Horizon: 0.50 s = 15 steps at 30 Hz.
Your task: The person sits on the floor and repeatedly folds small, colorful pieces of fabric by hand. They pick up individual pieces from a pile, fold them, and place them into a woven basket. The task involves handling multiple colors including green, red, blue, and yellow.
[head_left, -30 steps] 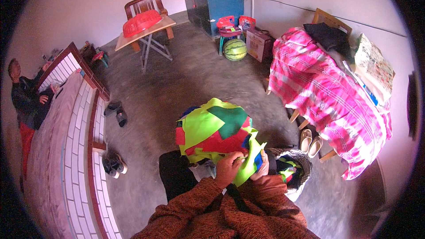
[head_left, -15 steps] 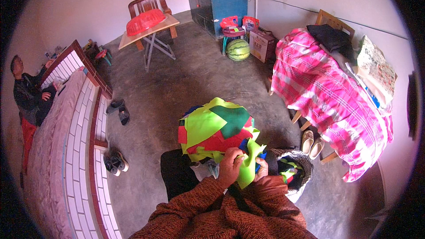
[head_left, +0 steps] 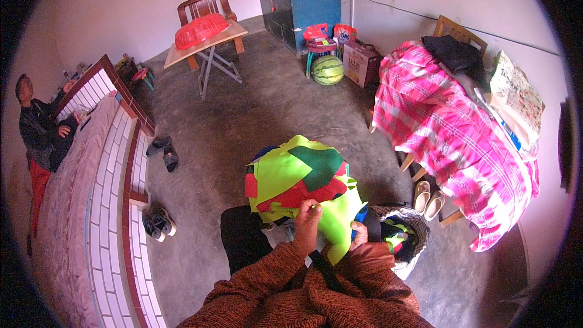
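Observation:
A yellow-green piece of cloth [head_left: 338, 222] hangs spread between my two hands in front of my lap. My left hand [head_left: 306, 229] is closed on its left edge, thumb and fingers pressed together. At its lower right edge, my right hand [head_left: 359, 235] pinches the cloth, with some blue fabric [head_left: 361, 214] showing just beyond the fingers. Just past my hands lies a rounded heap of cloth pieces [head_left: 285, 173] in yellow-green, dark green, red and blue. What bears the heap is mostly hidden.
Beside my right knee stands a checked basket [head_left: 419, 231] with coloured scraps inside. Pale shoes [head_left: 427, 200] and a pink plaid cover [head_left: 449, 140] are to the right. At left, a person [head_left: 45, 124] is by a brick-sided bed [head_left: 109, 188]. A watermelon [head_left: 328, 70] and folding table [head_left: 209, 42] stand farther off.
The yellow-green cloth, bunched between my fingers before, is now opened out wider and flatter. My left hand has shifted slightly left; my right hand has dropped a little.

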Available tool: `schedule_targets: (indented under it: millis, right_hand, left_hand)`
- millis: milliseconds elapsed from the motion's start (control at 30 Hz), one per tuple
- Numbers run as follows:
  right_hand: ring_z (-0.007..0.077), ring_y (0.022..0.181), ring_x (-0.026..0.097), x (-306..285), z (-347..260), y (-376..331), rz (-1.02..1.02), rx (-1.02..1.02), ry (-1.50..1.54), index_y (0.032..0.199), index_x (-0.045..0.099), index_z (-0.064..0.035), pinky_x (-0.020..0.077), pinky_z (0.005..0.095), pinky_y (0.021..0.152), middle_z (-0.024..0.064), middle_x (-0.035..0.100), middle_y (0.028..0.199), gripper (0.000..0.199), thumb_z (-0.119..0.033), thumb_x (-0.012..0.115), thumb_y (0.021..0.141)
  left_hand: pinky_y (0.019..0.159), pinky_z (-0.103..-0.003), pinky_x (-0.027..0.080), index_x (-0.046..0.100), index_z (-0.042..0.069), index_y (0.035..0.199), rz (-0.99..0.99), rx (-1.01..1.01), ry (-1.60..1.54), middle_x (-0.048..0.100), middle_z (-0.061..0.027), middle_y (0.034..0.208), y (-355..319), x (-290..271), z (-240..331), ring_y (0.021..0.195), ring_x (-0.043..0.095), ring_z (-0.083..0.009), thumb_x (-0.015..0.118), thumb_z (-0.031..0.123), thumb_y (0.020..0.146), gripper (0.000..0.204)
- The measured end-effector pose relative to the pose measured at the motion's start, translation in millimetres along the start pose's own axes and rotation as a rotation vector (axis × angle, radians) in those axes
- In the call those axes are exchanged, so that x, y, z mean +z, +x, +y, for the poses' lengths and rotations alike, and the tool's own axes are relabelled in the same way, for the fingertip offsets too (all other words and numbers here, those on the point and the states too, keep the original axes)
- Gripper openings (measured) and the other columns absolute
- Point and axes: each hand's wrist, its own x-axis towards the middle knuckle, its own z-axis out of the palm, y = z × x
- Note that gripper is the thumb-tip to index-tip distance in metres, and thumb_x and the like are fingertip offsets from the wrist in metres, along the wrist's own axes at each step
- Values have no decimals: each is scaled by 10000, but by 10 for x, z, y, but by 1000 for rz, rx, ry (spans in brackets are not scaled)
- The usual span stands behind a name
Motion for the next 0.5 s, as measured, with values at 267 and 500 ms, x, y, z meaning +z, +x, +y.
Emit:
schedule_targets:
  millis: [267, 500]
  right_hand:
    - [316, 1035, 550, 7, -21, 49, 144, -52, 37, 1210, 486, -30, 414, 449, 944, 151, 584, 1127, 570, -169, 614, 673]
    - [304, 1079, 531, 217, 11, 19, 134, -187, 17, 1226, 473, -17, 390, 429, 972, 155, 563, 1174, 608, -199, 610, 662]
  left_hand:
    - [834, -295, 436, 549, 17, 1097, -398, -181, 120, 611, -60, 1020, -14, -10, 53, 928, 567, -156, 608, 171, 822, 321]
    - [819, -327, 456, 565, 32, 1070, -223, -218, 82, 621, -57, 982, 52, -47, 252, 883, 590, -181, 584, 124, 802, 284]
